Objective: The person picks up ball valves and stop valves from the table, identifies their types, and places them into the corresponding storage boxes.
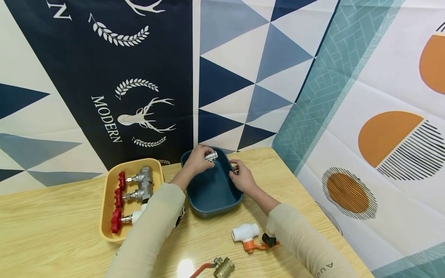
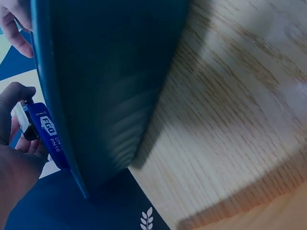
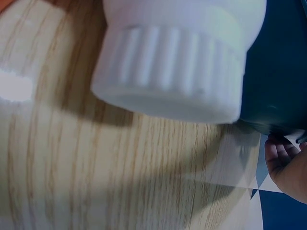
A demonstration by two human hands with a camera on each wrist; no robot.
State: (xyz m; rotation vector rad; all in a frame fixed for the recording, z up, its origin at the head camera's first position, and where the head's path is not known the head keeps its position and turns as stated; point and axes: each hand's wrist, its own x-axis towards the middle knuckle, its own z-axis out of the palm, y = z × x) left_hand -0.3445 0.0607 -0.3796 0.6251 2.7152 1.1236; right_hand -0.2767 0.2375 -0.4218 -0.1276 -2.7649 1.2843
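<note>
My left hand [image 1: 199,160] grips a metal valve [image 1: 211,156] over the far end of a dark blue plastic bin [image 1: 212,211]. In the left wrist view the valve's blue lever handle [image 2: 47,130], printed with white letters, shows beside the bin's rim, and the left hand [image 2: 19,148] has fingers and thumb around it. My right hand [image 1: 242,177] holds the bin's right rim, its fingers curled over the edge. A white plastic valve [image 1: 245,232] with an orange handle lies on the table near the right forearm; in the right wrist view this white valve [image 3: 172,67] looms close.
Left of the bin, a yellow bin [image 1: 104,216] holds several valves with red handwheels [image 1: 116,221]. A brass valve [image 1: 224,268] with a red lever lies at the table's front. Patterned cloth walls [image 1: 226,77] rise behind and to the right of the wooden table [image 1: 45,231].
</note>
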